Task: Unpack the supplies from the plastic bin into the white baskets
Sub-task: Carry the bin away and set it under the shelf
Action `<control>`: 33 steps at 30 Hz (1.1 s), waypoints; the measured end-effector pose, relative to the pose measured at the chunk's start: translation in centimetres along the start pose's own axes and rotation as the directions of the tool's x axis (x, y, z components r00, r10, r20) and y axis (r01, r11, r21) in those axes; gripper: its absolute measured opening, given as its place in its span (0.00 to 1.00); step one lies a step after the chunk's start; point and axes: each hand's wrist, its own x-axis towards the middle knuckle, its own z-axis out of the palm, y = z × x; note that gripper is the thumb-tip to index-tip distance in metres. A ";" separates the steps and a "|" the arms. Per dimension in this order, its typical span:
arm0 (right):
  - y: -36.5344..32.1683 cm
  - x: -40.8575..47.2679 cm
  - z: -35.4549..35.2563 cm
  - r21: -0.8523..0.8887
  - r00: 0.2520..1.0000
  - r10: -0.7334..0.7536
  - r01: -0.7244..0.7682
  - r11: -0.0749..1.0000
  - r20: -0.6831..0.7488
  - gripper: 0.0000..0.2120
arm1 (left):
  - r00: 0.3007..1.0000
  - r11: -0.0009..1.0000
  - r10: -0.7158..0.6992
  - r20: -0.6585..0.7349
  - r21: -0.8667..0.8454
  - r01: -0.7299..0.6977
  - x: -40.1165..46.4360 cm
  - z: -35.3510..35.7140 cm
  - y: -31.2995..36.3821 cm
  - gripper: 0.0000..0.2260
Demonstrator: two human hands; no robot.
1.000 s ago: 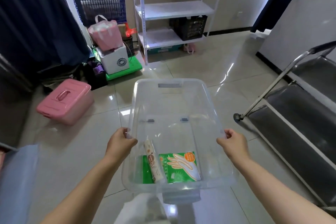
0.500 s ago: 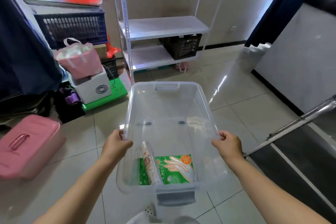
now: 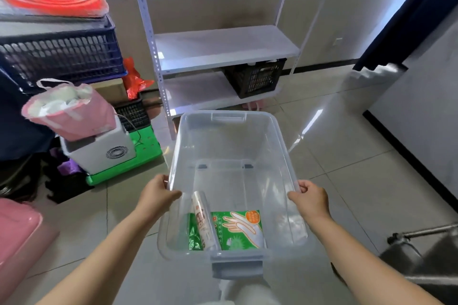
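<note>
I carry a clear plastic bin (image 3: 230, 146) in front of me above the tiled floor. My left hand (image 3: 157, 194) grips its left rim and my right hand (image 3: 311, 197) grips its right rim. In the near end of the bin lie a green packet of gloves (image 3: 239, 229) and a slim roll in a printed wrapper (image 3: 204, 221), which rests partly on the packet. No white basket is in view.
A white metal shelf rack (image 3: 223, 44) stands straight ahead with a black crate (image 3: 256, 77) on its bottom shelf. At the left are a blue crate (image 3: 62, 57), a pink bag (image 3: 71, 109) on a white appliance, and a pink case (image 3: 17, 235). A metal frame (image 3: 421, 233) is at the lower right.
I have moved closer to the white shelf rack with the bin in both hands. The view has tilted upward. The pink case and the metal frame have slid toward the frame edges.
</note>
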 end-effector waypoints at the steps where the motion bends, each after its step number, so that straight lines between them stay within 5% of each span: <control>1: -1.2 2.4 0.3 -0.011 1.000 0.000 0.000 1.000 0.015 0.10 | 1.000 1.000 -0.016 -0.012 0.007 0.016 1.7 0.2 1.2 0.12; 20: -17.0 34.8 16.6 -0.198 0.986 0.021 0.012 0.980 0.164 0.09 | 0.978 0.975 -0.193 -0.084 0.097 0.201 35.5 -1.0 10.0 0.15; 33: -10.3 48.0 26.7 -0.386 0.960 0.116 -0.009 0.922 0.253 0.07 | 0.916 0.896 -0.396 -0.061 0.193 0.400 47.9 5.9 4.2 0.08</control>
